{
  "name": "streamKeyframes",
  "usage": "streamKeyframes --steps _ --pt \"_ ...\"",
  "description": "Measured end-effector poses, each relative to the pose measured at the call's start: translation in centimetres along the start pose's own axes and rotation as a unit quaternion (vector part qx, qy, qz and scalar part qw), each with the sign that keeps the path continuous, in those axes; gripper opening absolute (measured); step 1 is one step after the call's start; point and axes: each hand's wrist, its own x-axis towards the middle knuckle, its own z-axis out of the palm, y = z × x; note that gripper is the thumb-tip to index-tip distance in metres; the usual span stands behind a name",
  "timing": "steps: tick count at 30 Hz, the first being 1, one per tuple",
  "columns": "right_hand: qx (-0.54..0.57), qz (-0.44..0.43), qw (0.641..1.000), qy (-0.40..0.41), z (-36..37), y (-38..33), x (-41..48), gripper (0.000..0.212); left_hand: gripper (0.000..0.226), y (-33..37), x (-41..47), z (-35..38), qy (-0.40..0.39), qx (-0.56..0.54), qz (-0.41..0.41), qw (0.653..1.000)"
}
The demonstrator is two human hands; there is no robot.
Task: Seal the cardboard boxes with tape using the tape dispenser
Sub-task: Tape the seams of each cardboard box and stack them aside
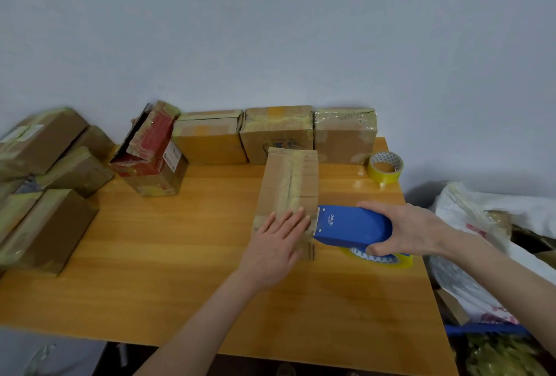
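Note:
A long brown cardboard box [289,183] lies in the middle of the wooden table [168,255], with yellowish tape running along its top seam. My left hand [275,243] presses flat on the box's near end, fingers straight. My right hand [412,229] grips the blue tape dispenser [352,225], whose metal cutting edge meets the box's right near edge. A clear tape roll [380,260] sits under the dispenser.
Three taped boxes [278,132] line the wall behind. An open red and brown box [150,159] leans at the back left. Several taped boxes [48,219] are piled on the left. A spare tape roll [386,166] stands at the back right. Bags [469,225] lie to the right.

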Motion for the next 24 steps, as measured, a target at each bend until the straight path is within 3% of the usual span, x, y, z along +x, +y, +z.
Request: streamKeyframes --steps 8,15,20,24 --pt "0.076 -0.030 0.996 -0.024 0.1 2.3 -0.2 0.073 0.064 -0.3 0.0 0.5 0.010 -0.004 0.011 1.000" --pt "0.083 0.003 0.995 -0.051 -0.3 4.9 -1.5 0.067 0.065 -0.4 0.2 0.3 0.018 -0.020 0.010 1.000" --pt "-0.017 0.018 0.998 -0.055 0.2 3.7 -1.1 0.081 0.069 -0.1 0.2 0.3 0.017 -0.031 -0.003 0.999" --pt "-0.085 0.017 0.994 -0.061 0.6 2.2 -0.6 0.078 0.066 0.0 0.1 0.5 0.023 -0.021 -0.003 1.000"
